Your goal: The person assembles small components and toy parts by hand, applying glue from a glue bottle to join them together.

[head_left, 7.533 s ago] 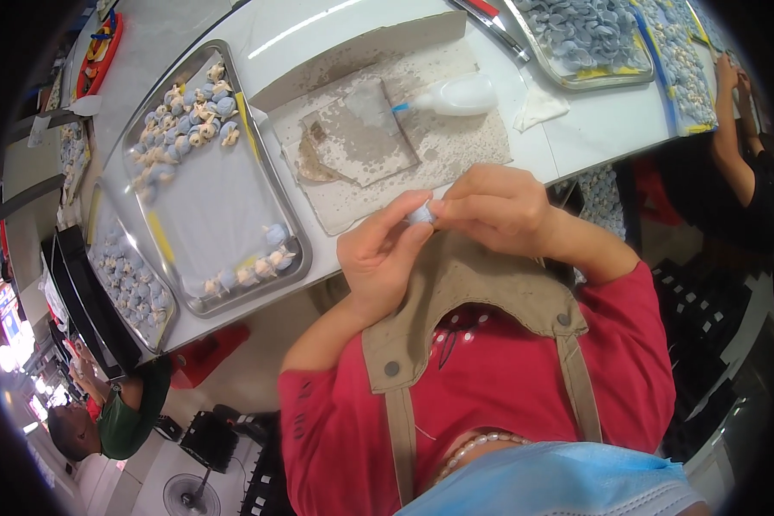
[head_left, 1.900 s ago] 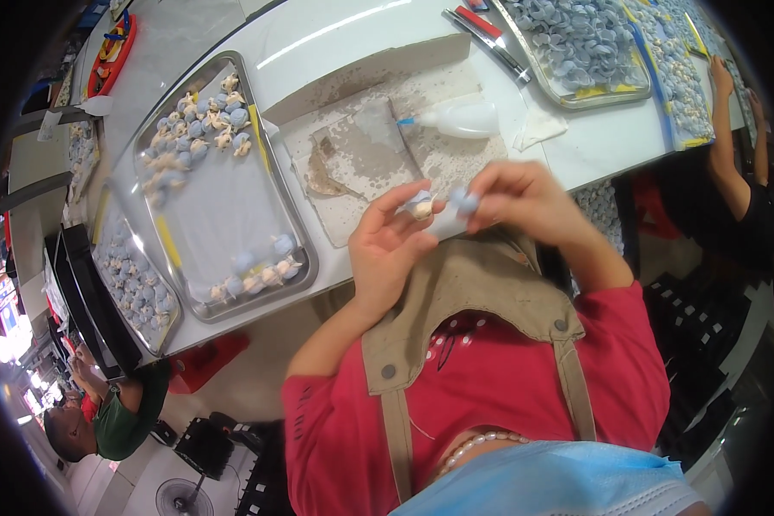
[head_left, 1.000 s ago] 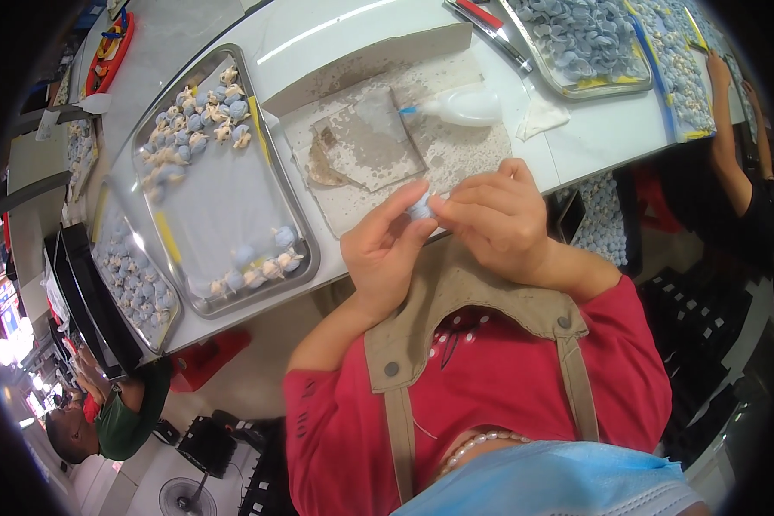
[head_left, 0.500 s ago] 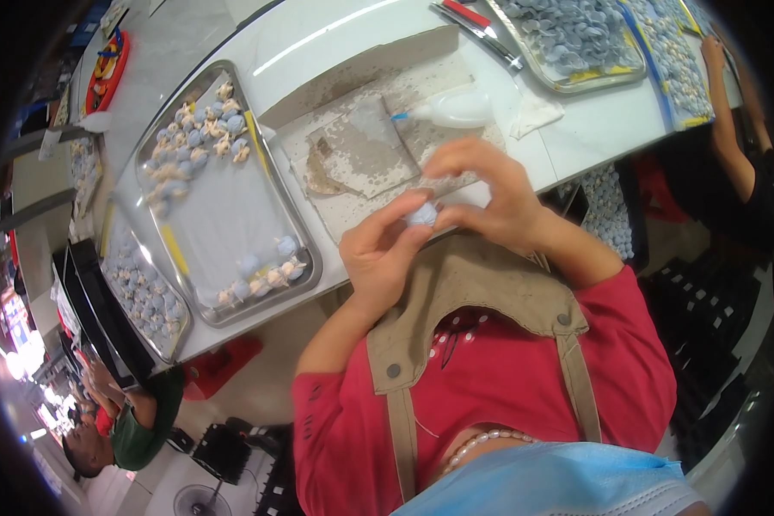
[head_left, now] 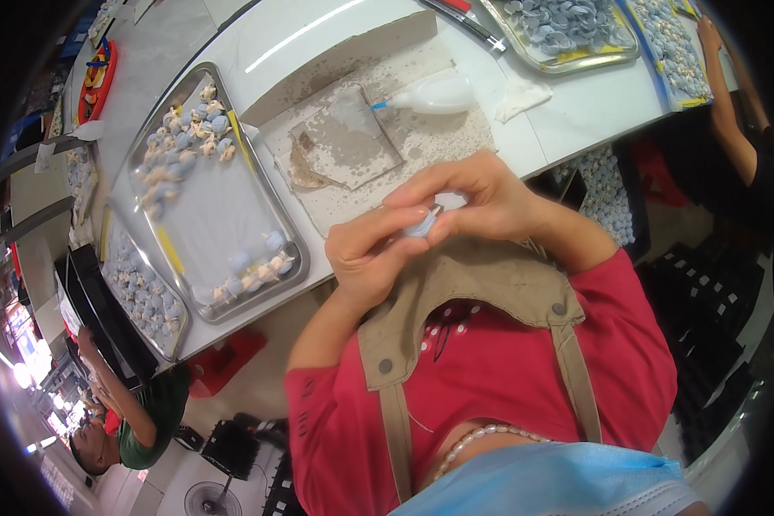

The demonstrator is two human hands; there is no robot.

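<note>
The left hand (head_left: 363, 254) and right hand (head_left: 494, 202) meet, fingers clamped on one small blue piece (head_left: 420, 226) between them. Beyond lie one cardboard tray (head_left: 340, 62) carrying one white bottle (head_left: 443, 94), and, farthest, one tray of blue petals (head_left: 559, 27).

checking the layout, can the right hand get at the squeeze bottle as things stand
Likely yes: the squeeze bottle lies just beyond the right hand, nothing visible between them, though it is busy at a small blue piece.

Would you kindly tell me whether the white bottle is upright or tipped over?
Tipped over: the bottle lies on its side, its blue tip pointing left.
</note>
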